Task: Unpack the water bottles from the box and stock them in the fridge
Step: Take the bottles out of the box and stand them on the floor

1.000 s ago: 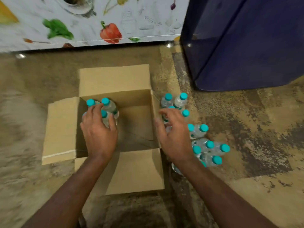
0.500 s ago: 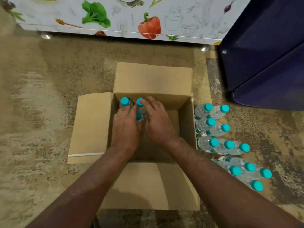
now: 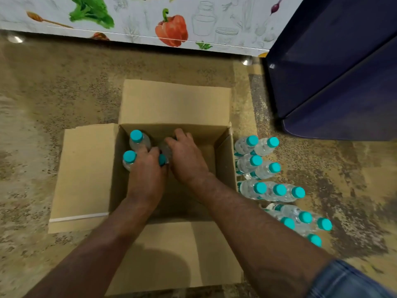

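Fingers (image 3: 151, 151) of the left hand (image 3: 146, 177) curl down among the water bottles (image 3: 139, 140) clustered at 10 o'clock inside the cardboard box (image 3: 171, 104), gripping a teal-capped bottle (image 3: 162, 160) beside the thumb. Just beside it, the right hand (image 3: 189, 160) closes its fingers (image 3: 181, 134) over the neighbouring bottle (image 3: 166, 147). The box sits flaps-open on the floor (image 3: 64, 82). Unpacked bottles (image 3: 268, 190) are gathered at its 3 o'clock, with the dark blue fridge (image 3: 333, 82) at 1 o'clock.

Open cardboard box (image 3: 223, 162) holds upright teal-capped bottles (image 3: 137, 141) in its far-left corner; more bottles (image 3: 250, 189) cluster beside its right wall.
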